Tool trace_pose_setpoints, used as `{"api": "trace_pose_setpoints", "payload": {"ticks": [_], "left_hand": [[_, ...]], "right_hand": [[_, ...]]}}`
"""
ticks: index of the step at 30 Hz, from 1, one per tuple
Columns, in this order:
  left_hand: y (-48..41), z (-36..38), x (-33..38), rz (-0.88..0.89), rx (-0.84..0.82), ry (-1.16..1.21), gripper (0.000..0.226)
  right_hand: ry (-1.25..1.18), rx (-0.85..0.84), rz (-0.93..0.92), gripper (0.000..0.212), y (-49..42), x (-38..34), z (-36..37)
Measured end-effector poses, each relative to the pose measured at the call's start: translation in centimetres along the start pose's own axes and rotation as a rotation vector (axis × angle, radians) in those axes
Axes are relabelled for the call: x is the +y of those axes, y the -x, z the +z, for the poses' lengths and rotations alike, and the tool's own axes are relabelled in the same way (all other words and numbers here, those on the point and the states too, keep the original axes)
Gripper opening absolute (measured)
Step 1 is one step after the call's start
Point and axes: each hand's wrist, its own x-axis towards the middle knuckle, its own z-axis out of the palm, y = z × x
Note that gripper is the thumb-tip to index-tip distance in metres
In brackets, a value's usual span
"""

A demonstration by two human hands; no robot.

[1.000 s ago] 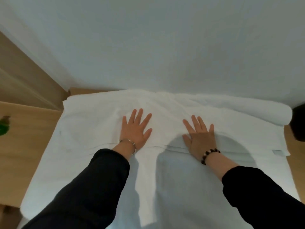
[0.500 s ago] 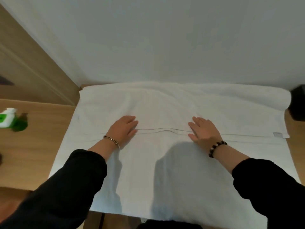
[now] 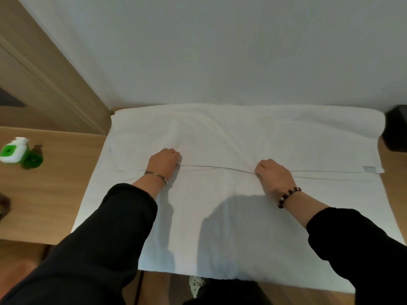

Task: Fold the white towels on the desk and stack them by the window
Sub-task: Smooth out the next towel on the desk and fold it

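A large white towel (image 3: pixel 220 216) lies spread over the wooden desk (image 3: pixel 50 194), reaching back to the white wall. An upper layer's edge runs left to right across its middle, with a small label near the right end. My left hand (image 3: pixel 164 162) has its fingers curled onto that edge left of centre and grips it. Right of centre, my right hand (image 3: pixel 272 173) pinches the same edge with curled fingers. Creases fan out in the cloth behind both hands.
A green and white bottle (image 3: pixel 14 150) stands on the desk at the far left, next to a dark green round thing (image 3: pixel 33 158). A black object (image 3: pixel 396 130) sits at the right edge. A wooden panel (image 3: pixel 44 73) rises at the back left.
Both hands went from lying flat on the towel to curling their fingers around the upper layer's edge. They slid back toward me, and the view shifted so more desk shows on the left.
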Motion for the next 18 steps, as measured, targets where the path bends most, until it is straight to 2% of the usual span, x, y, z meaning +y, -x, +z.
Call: {"api": "trace_pose_setpoints", "payload": {"ticks": [4, 7, 9, 10, 14, 15, 16, 18], "left_hand": [[0.5, -0.9, 0.0, 0.034, -0.019, -0.102, 0.016], [1.9, -1.9, -0.5, 0.149, 0.197, -0.074, 0.01], [3.1, -1.9, -0.6, 0.261, 0.37, -0.041, 0.021], [3.7, -1.8, -0.5, 0.274, 0.399, -0.038, 0.025], [4.5, 0.2, 0.2, 0.231, 0.368, -0.023, 0.024], [4.4, 0.6, 0.1, 0.218, 0.371, 0.007, 0.022], [4.4, 0.8, 0.0, 0.203, 0.378, 0.041, 0.02], [4.6, 1.5, -0.1, 0.164, 0.389, 0.12, 0.017]], "right_hand": [[-0.042, 0.008, 0.107, 0.018, -0.5, -0.6, 0.1], [-0.146, 0.054, 0.156, 0.021, -0.6, -0.4, 0.0], [-0.22, 0.063, 0.2, 0.023, -0.7, -0.4, -0.2], [-0.221, 0.058, 0.211, 0.024, -0.9, -0.3, -0.3], [-0.149, 0.199, 0.155, 0.009, -1.0, 0.2, -1.6], [-0.066, 0.178, 0.112, 0.01, -1.0, 0.2, -1.8], [0.025, 0.089, 0.06, 0.012, -0.9, 0.1, -1.8], [0.084, -0.039, 0.021, 0.01, -1.0, -0.6, -1.3]]}}
